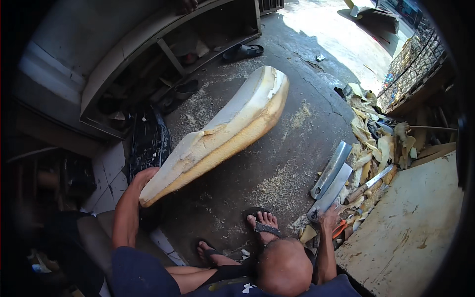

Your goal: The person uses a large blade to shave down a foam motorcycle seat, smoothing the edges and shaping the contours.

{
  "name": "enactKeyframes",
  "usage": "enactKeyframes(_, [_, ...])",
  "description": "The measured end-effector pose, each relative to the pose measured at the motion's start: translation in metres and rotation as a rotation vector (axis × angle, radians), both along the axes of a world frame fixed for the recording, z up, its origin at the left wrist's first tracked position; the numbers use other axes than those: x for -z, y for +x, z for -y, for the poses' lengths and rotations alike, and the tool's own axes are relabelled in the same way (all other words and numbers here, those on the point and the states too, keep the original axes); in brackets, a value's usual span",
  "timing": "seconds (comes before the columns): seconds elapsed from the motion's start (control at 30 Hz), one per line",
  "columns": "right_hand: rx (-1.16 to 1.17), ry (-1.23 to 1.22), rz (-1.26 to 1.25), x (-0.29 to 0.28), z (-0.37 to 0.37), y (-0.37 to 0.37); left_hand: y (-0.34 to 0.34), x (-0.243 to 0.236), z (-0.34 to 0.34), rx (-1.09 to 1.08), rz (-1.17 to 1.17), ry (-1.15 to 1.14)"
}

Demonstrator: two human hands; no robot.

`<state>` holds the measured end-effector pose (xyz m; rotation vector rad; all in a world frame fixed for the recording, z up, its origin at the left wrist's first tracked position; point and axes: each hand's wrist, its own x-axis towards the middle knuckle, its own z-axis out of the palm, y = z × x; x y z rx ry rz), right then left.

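A long motorcycle seat foam (217,136), pale on top and yellowish along its side, slants across the middle of the view. My left hand (146,177) grips its narrow near end, with the fingers partly hidden behind the foam. On the right, my right hand (328,218) reaches down to the lower end of a flat silver metal blade (335,190); whether the fingers close on it cannot be made out. A second grey metal strip (330,170) with a rounded end lies alongside. Orange handles (340,228) show close to my right hand.
Foam offcuts (366,128) are heaped along the right, with a knife (371,183) among them, beside a pale board (405,222). Crumbs (277,185) litter the dark floor. A low cabinet (173,57), a dark shoe (243,52) and a black, shiny object (151,138) stand left and behind.
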<state>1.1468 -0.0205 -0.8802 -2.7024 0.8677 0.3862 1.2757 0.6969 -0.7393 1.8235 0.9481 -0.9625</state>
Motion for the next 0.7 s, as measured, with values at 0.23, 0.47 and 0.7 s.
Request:
enactKeyframes(0.23, [-0.254,-0.236,-0.044,0.016,-0.026,0.011,-0.03,0.047,-0.056,-0.116,0.002,-0.194])
enactKeyframes(0.47, [-0.02,0.316,0.139,-0.008,0.014,0.011,-0.013,0.007,-0.009,-0.103,-0.054,-0.079])
enactKeyframes(0.7, [0.346,0.394,0.285,-0.056,0.022,0.006,-0.012,-0.013,-0.012,-0.1,-0.047,-0.12])
